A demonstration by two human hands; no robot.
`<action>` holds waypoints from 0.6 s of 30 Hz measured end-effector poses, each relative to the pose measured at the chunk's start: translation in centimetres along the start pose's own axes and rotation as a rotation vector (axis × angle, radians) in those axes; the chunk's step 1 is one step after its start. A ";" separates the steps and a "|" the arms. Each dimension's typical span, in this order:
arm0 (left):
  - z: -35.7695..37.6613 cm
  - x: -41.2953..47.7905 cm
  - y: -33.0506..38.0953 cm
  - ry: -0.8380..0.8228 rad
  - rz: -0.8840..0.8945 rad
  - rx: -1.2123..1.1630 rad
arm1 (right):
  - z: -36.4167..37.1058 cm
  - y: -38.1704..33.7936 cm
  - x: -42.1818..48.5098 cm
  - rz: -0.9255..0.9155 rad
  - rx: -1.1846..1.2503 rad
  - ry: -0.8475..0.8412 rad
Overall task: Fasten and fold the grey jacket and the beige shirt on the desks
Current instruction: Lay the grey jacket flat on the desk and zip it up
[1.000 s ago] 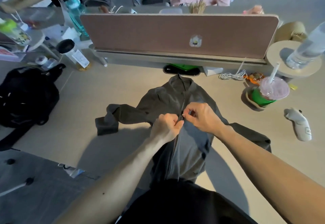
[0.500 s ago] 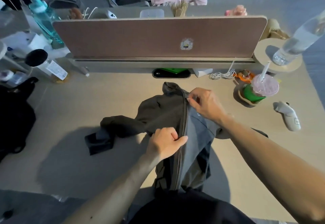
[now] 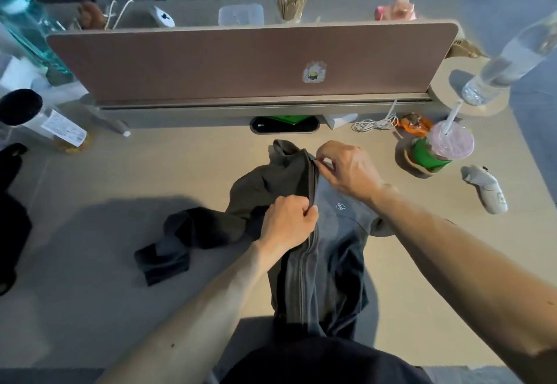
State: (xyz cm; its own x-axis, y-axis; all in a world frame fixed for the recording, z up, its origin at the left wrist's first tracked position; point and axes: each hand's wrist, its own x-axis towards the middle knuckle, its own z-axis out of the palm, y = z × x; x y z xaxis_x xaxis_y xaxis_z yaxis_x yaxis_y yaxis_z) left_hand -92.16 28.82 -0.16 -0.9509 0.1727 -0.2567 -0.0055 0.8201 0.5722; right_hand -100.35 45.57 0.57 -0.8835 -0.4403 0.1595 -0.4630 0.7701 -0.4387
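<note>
The grey jacket lies lengthwise on the desk, collar away from me and hem hanging over the near edge. Its zip runs closed up the middle. My left hand grips the fabric beside the zip at chest height. My right hand pinches the zip pull just below the collar. One sleeve trails out to the left, crumpled. No beige shirt is in view.
A pink divider panel closes off the desk's far side. At right stand a pink lidded cup with straw, a white controller and a water bottle. A black bag and bottles sit at left.
My right hand has drawn the zip pull from mid-chest up to the collar, closing the jacket front. My left hand stayed on the fabric lower down. The camera view shifted closer.
</note>
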 end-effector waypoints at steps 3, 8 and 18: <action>0.2 -0.5 -0.5 -0.014 -0.009 -0.023 | -0.1 0.3 1.5 0.019 -0.015 0.030; -0.6 -0.1 -1.1 0.004 -0.039 -0.062 | 0.7 0.3 3.4 -0.056 -0.059 0.023; -0.8 -0.6 -1.9 0.040 -0.010 -0.125 | 1.7 -1.2 0.8 -0.269 0.176 0.114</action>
State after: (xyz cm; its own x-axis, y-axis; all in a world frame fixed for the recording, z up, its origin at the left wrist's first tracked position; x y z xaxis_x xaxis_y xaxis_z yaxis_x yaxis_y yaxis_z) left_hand -91.83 26.70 -0.48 -0.9622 0.1409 -0.2331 -0.0511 0.7472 0.6627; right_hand -100.39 43.46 -0.26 -0.7381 -0.5550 0.3836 -0.6701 0.5374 -0.5119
